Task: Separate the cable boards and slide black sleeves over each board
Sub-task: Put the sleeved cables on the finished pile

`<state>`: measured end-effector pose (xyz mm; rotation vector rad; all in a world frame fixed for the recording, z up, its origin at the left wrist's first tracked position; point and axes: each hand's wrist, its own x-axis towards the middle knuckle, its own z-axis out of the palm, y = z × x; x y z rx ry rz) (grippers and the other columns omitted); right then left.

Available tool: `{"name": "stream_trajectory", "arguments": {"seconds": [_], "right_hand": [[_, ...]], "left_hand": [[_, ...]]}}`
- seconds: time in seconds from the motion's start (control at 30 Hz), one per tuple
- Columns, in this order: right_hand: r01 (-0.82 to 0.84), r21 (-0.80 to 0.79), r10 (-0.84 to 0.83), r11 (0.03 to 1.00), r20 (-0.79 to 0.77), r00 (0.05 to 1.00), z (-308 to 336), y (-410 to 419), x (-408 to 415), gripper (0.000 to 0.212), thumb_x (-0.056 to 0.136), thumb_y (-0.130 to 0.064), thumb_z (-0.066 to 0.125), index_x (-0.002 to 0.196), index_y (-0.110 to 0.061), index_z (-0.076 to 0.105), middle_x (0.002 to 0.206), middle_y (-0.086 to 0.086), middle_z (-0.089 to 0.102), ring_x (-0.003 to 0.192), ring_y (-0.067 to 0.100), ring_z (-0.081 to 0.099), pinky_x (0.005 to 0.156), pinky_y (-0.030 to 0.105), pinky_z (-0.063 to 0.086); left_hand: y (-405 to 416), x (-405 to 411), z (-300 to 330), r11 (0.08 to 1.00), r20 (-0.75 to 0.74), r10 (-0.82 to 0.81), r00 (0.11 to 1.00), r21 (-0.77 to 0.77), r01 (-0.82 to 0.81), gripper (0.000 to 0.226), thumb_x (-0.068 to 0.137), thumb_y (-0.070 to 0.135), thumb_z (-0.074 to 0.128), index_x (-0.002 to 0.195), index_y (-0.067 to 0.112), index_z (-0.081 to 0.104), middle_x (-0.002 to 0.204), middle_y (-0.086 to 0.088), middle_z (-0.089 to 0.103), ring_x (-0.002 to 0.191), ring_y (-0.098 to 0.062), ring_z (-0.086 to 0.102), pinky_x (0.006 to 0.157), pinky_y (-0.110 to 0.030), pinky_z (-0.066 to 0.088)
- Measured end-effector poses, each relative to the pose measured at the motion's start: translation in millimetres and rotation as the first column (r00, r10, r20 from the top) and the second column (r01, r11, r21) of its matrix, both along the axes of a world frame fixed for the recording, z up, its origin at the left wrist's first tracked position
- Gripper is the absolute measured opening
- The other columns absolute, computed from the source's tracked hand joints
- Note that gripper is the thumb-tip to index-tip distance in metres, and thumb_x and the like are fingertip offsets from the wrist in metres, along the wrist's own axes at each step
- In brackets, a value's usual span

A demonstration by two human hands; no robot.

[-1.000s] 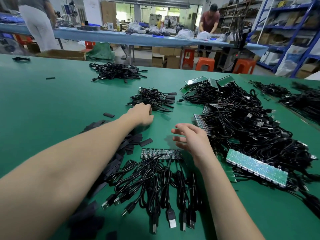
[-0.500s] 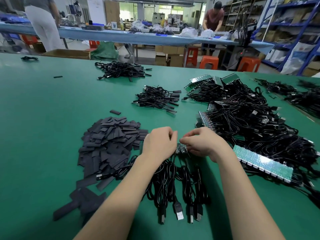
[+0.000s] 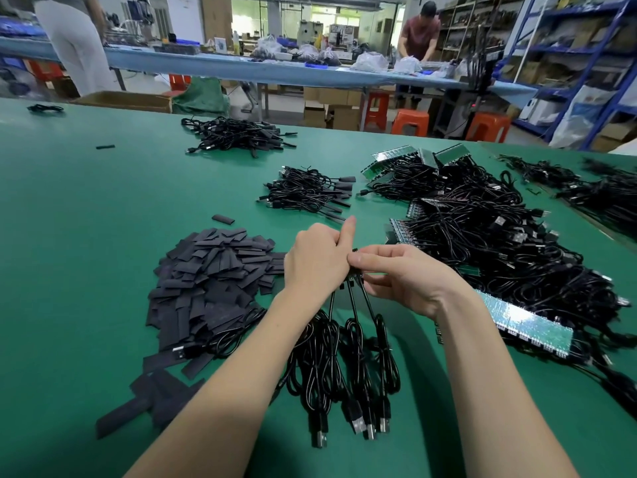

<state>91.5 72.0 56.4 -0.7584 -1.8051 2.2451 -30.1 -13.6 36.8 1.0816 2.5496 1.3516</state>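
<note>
Both hands pinch one cable board [image 3: 355, 270] | left hand [image 3: 319, 260] curled, forefinger raised | right hand [image 3: 403, 277] fingertips gripping

— What are you wearing on your arms?

— Nothing that shows. Both my forearms are bare from the bottom edge of the view up to the wrists: no sleeve, no cuff.

— Gloves? A watch, a ring?

— My left hand [image 3: 319, 258] and my right hand [image 3: 401, 279] are bare. No glove, band or ring on the parts that show. Short, plain nails on my fingers [image 3: 350, 224].
</note>
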Motion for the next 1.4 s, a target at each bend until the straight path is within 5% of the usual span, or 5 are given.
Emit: {"name": "stream_trajectory", "arguments": {"seconds": [0.5,0.67,0.87,1.13,1.4], "right_hand": [[0.074,-0.186,-0.086,0.980,-0.053,0.995,-7.9,-8.2,-3.7,0.004,0.066,-0.013,0.077,0.069,-0.014,0.080,0.072,-0.004,0.072,0.057,0.001,0.063,0.056,0.013,0.054],[0.026,-0.252,-0.060,0.967,-0.126,0.990,-6.8,-6.8,0.4,0.007,0.069,-0.013,0.076,0.073,-0.014,0.081,0.071,-0.003,0.071,0.061,0.004,0.067,0.062,0.014,0.057],[0.097,-0.030,-0.098,0.995,-0.052,0.994,2.6,3.8,8.8,0.027,0.065,-0.021,0.083,0.089,-0.016,0.071,0.067,-0.003,0.056,0.050,0.003,0.052,0.052,0.013,0.051],[0.210,-0.074,-0.217,0.975,-0.105,0.970,4.6,-2.3,-7.5,0.006,0.086,-0.011,0.075,0.084,-0.008,0.070,0.073,0.004,0.068,0.058,0.010,0.064,0.057,0.015,0.056],[0.257,0.596,-0.332,0.761,0.016,0.943,19.3,-11.7,-12.9,0.011,0.090,-0.027,0.073,0.089,-0.016,0.069,0.077,0.000,0.070,0.058,0.010,0.066,0.068,0.030,0.060]], "left_hand": [[-2.9,2.8,8.2,0.985,0.026,-0.090,0.996,0.147,0.085,0.075,0.101,0.050,0.051,0.039,0.013,0.031,0.041,-0.002,0.032,0.045,-0.022,0.035,0.055,-0.037,0.032],[-3.3,2.0,6.2,0.982,0.171,-0.137,0.976,0.153,0.111,0.077,0.103,0.050,0.048,0.031,0.021,0.052,0.034,0.013,0.046,0.042,0.002,0.049,0.053,-0.011,0.033],[-11.6,12.0,4.2,0.956,-0.005,-0.245,0.970,0.167,0.242,0.038,0.105,0.037,0.048,0.076,0.018,0.063,0.071,0.009,0.064,0.068,-0.006,0.056,0.066,-0.024,0.039],[-28.3,13.7,-4.9,0.855,0.601,-0.454,0.658,0.503,0.130,0.006,0.096,0.011,0.067,0.102,0.011,0.067,0.100,-0.010,0.076,0.086,-0.014,0.073,0.078,-0.024,0.058],[-23.9,22.2,-15.8,0.853,0.682,-0.430,0.591,0.521,0.020,0.007,0.100,0.006,0.060,0.101,0.013,0.059,0.090,-0.004,0.076,0.081,-0.016,0.072,0.074,-0.022,0.057]]}}
